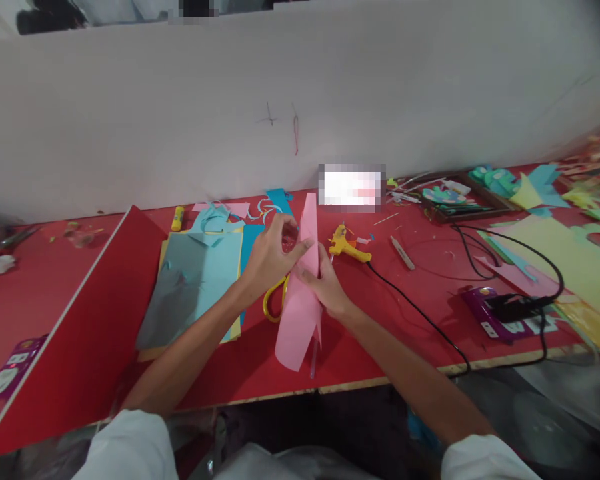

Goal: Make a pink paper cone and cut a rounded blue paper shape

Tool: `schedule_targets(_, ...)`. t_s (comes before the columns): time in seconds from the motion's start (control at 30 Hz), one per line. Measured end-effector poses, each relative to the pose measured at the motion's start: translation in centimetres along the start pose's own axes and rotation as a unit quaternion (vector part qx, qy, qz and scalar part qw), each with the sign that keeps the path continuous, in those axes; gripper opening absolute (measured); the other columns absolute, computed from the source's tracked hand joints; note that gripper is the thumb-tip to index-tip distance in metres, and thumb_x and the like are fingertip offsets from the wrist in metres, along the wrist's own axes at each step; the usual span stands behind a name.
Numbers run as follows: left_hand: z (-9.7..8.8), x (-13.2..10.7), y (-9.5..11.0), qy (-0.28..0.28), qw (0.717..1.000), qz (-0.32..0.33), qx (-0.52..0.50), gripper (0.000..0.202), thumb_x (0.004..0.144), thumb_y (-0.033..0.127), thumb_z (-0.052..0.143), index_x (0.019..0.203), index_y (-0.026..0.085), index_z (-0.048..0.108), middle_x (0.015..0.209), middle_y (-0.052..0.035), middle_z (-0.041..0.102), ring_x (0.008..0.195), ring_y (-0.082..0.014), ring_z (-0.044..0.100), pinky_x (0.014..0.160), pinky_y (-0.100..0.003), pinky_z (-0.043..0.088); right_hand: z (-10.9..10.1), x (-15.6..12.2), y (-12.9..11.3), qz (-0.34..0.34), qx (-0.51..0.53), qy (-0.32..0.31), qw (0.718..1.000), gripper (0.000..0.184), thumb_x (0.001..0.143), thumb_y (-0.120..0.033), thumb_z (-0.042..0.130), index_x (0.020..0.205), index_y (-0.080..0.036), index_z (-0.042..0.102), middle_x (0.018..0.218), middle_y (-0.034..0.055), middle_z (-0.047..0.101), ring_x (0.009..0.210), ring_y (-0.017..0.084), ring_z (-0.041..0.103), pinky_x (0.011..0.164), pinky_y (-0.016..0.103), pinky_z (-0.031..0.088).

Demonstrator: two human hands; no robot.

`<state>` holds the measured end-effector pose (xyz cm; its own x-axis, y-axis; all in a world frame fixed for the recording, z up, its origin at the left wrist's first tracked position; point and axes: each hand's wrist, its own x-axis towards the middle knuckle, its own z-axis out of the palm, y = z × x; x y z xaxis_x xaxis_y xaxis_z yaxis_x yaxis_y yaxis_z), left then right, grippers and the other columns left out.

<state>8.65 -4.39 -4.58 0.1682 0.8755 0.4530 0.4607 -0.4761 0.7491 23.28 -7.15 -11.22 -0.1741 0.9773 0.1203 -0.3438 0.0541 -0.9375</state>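
A long pink sheet of paper (300,313) is held up on edge above the red table (415,313), folded or curled lengthwise. My left hand (270,257) pinches its upper part with thumb and fingers closed. My right hand (325,283) grips the same sheet from the right side, fingers pressed to it. Under the hands lie yellow-handled scissors (273,300), partly hidden. A stack of light blue and yellow paper sheets (195,283) lies just left of my left forearm.
A yellow glue gun (347,245) lies right of the hands, its black cord (420,313) running to a purple power strip (505,313). A glue stick (177,218), paper scraps, a tray of paper cut-outs (455,197) and yellow-green sheets (570,253) lie around. A white wall stands behind.
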Motion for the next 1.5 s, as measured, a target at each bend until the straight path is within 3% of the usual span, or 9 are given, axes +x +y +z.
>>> schedule_targets(0.17, -0.4, -0.4, 1.1, 0.016, 0.982, 0.056, 0.179, 0.021, 0.101, 0.037, 0.065, 0.097, 0.023, 0.05, 0.098, -0.004, 0.063, 0.085, -0.0185, 0.059, 0.077, -0.034, 0.047, 0.1, 0.1, 0.5, -0.076, -0.087, -0.021, 0.993, 0.066, 0.087, -0.048, 0.08, 0.144, -0.029, 0.052, 0.146, 0.0096, 0.061, 0.141, 0.029, 0.056, 0.123, 0.049, 0.047)
schedule_targets(0.43, -0.6, -0.6, 2.3, 0.013, 0.953, 0.1, 0.287, 0.019, 0.108, 0.026, 0.048, 0.091, 0.022, 0.054, 0.094, -0.0053, 0.068, 0.083, -0.0192, 0.062, 0.074, -0.034, 0.044, 0.0, 0.1, 0.5, -0.096, -0.106, -0.025, 0.989, 0.069, 0.089, -0.046, 0.078, 0.149, -0.03, 0.049, 0.146, 0.0107, 0.062, 0.135, 0.029, 0.061, 0.116, 0.05, 0.053)
schedule_targets(0.7, -0.4, -0.8, 2.5, 0.024, 0.939, 0.123, 0.321, 0.017, 0.106, 0.024, 0.05, 0.089, 0.021, 0.053, 0.089, -0.0051, 0.069, 0.078, -0.0189, 0.061, 0.07, -0.034, 0.041, 0.0, 0.0, 0.9, -0.135, -0.142, -0.017, 0.98, 0.07, 0.09, -0.04, 0.077, 0.152, -0.03, 0.045, 0.152, 0.0116, 0.057, 0.144, 0.03, 0.054, 0.125, 0.053, 0.045)
schedule_targets(0.87, -0.5, -0.7, 2.2, 0.012, 0.949, 0.097, 0.3, 0.015, 0.105, 0.019, 0.049, 0.09, 0.021, 0.052, 0.09, -0.0052, 0.069, 0.078, -0.0186, 0.061, 0.068, -0.034, 0.038, 0.1, -0.1, 0.8, -0.115, -0.115, -0.021, 0.987, 0.081, 0.089, -0.048, 0.079, 0.158, -0.033, 0.039, 0.161, 0.0103, 0.05, 0.153, 0.03, 0.046, 0.129, 0.053, 0.04)
schedule_targets(1.0, -0.4, -0.6, 1.7, -0.041, 0.972, 0.067, 0.223, 0.013, 0.104, 0.02, 0.049, 0.092, 0.022, 0.051, 0.09, -0.0038, 0.067, 0.077, -0.0176, 0.059, 0.069, -0.033, 0.039, 0.0, -0.1, 0.4, -0.073, -0.054, -0.017, 0.996, 0.089, 0.088, -0.053, 0.079, 0.162, -0.037, 0.033, 0.167, 0.0071, 0.045, 0.157, 0.028, 0.042, 0.129, 0.052, 0.04)
schedule_targets(1.13, -0.3, -0.4, 1.2, -0.073, 0.986, 0.052, 0.139, 0.013, 0.104, 0.023, 0.05, 0.091, 0.022, 0.051, 0.085, -0.002, 0.064, 0.074, -0.0165, 0.057, 0.07, -0.032, 0.041, -0.2, -0.1, 0.0, -0.042, -0.017, 0.0, 0.999, 0.083, 0.089, -0.053, 0.076, 0.161, -0.04, 0.036, 0.165, 0.0041, 0.049, 0.155, 0.028, 0.045, 0.125, 0.05, 0.046)
schedule_targets(1.5, -0.5, 0.0, 1.5, -0.07, 0.998, 0.002, -0.002, 0.018, 0.104, 0.031, 0.053, 0.09, 0.022, 0.056, 0.081, -0.0004, 0.064, 0.072, -0.0146, 0.057, 0.069, -0.03, 0.043, -0.1, -0.4, -1.5, -0.004, 0.031, 0.011, 0.999, 0.071, 0.086, -0.047, 0.078, 0.15, -0.038, 0.048, 0.147, 0.0039, 0.063, 0.135, 0.029, 0.061, 0.105, 0.048, 0.062)
